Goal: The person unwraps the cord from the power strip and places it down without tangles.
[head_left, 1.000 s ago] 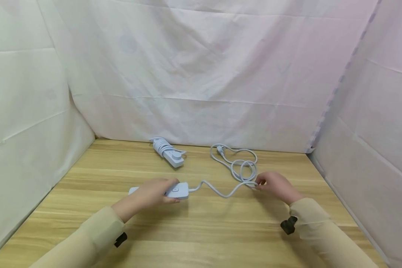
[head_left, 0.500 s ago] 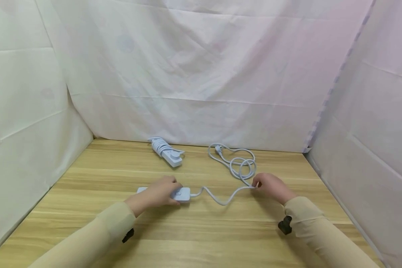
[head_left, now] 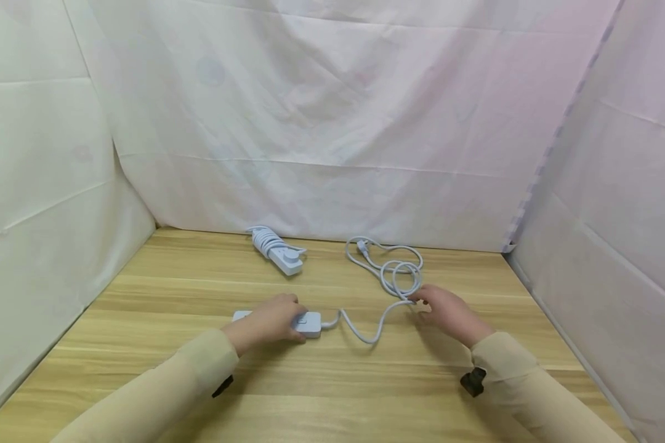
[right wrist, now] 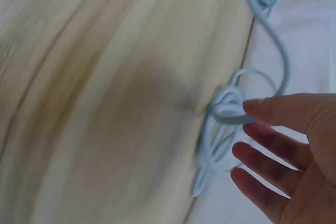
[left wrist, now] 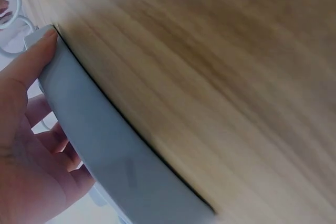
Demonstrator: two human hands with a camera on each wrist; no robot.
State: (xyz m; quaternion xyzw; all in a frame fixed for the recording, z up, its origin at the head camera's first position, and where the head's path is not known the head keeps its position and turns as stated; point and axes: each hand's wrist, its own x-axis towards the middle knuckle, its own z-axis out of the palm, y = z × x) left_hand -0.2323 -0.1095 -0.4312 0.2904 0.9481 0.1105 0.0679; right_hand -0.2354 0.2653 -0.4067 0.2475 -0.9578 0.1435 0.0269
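In the head view my left hand (head_left: 271, 322) grips a white power strip (head_left: 310, 324) lying on the wooden table, thumb on its near side. The left wrist view shows the thumb along the strip's side wall (left wrist: 105, 124) and the other fingers bent at its far side. A white power cord (head_left: 369, 339) runs in a wavy line from the strip's right end to my right hand (head_left: 449, 314). Thumb and index finger pinch the cord (right wrist: 231, 119) in the right wrist view, while the remaining fingers are loosely bent. Beyond that hand lie loose loops of cord (head_left: 385, 284).
The cord's plug (head_left: 362, 248) lies within the loops at the back. Left of it, a second white power strip (head_left: 286, 262) rests with its cord wound round it. White cloth (head_left: 332, 123) hangs behind the table (head_left: 332, 394) and along both sides.
The left hand has moved the power strip right and slightly nearer. The right hand has shifted a little left with the cord, whose stretch between the hands now sags into a deeper bend.
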